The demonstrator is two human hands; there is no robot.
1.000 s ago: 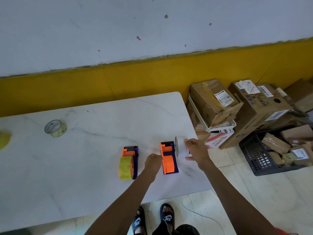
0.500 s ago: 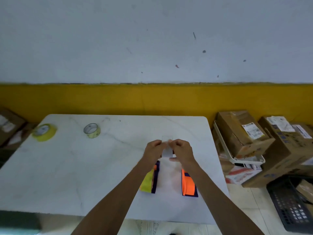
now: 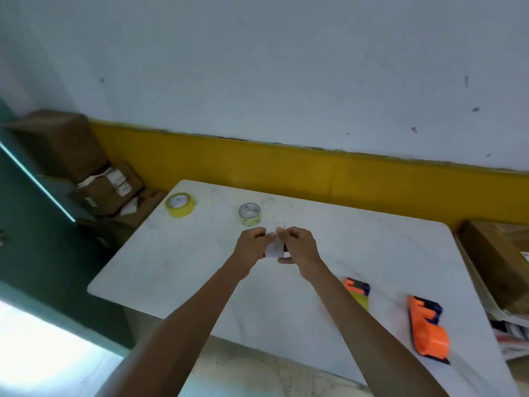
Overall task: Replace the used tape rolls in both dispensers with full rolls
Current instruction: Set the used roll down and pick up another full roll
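Observation:
Both my hands hold a white used tape roll above the middle of the white table. My left hand grips its left side and my right hand grips its right side. An orange and purple dispenser lies near the table's right front edge with no roll in it. A second dispenser carrying a yellow roll lies just left of it, partly hidden by my right forearm. A thick yellow tape roll and a thinner pale yellow roll lie flat at the far left of the table.
Brown cardboard boxes are stacked on the floor left of the table. More boxes and a white tray sit to the right. A yellow-banded wall runs behind the table.
My right hand lifted the white roll away from the orange dispenser and both hands now hold it above the table. The view swung left, so the dispensers sit at the right.

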